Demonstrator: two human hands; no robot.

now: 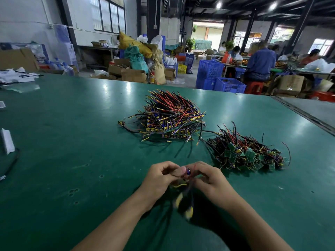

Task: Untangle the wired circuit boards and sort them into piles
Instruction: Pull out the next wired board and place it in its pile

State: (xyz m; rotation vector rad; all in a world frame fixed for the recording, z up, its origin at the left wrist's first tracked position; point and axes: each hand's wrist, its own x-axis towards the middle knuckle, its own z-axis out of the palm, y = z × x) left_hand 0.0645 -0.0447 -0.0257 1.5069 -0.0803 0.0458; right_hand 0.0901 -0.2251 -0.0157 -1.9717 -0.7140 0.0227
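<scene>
Head view is catching you at the near middle of the green table [72,133], and both hands are curling in tight. Your left hand [159,175] is pinching a small wired circuit board [188,172] with thumb and fingertips, and your right hand [210,180] is pinching it from the other side. So the board is sitting between the two sets of fingers, lifted off the surface. Its wires [183,198] are hanging down and toward you, blurred, with yellow tips at the ends. I cannot tell whether one board or more is on that bundle.

Now the layout that matters. The sorted pile [172,118] is lying straight beyond your knuckles, its wires fanning toward the far side. The tangled heap [248,154] is sitting to the right and a little farther, nearer your right hand. By my reading, a freed board is going forward and the next pick is coming from the right.

The table is showing glare and a few dark spots near your left arm. Beyond its far edge, blue crates [210,69] and cardboard boxes [134,75] are standing about, and people [261,60] are sitting at benches far right.
</scene>
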